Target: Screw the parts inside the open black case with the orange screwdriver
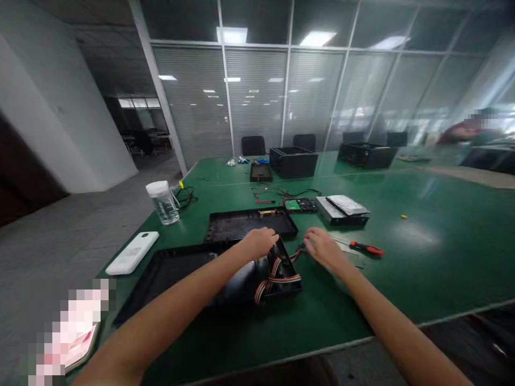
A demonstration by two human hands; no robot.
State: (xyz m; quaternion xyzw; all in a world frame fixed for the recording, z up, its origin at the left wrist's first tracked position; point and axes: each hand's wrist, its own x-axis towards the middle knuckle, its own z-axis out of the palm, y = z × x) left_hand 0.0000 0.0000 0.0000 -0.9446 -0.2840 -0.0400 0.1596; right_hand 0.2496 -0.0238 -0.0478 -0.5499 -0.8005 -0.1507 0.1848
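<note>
A long black plastic panel (pixel 173 271) with a raised rim lies in front of me, its right end nearest the middle. My left hand (pixel 259 243) reaches over that end, fingers curled down at its far rim; the fingertips are partly hidden. Out of the panel's right end loops a striped multi-wire cable (pixel 277 279) in red, black and white. The cable's dark plug end meets the fingertips of my right hand (pixel 322 247), which are closed around it just right of the panel. Behind lies a second black panel (pixel 249 226), shallow like a tray.
Right of my right hand lies a red-black screwdriver (pixel 367 248). Beyond are a silver disc drive (pixel 341 209) and a green circuit board (pixel 300 205). A water bottle (pixel 163 202) and white power bank (pixel 132 253) stand left. Black computer cases (pixel 293 162) sit farther back; another person is far right.
</note>
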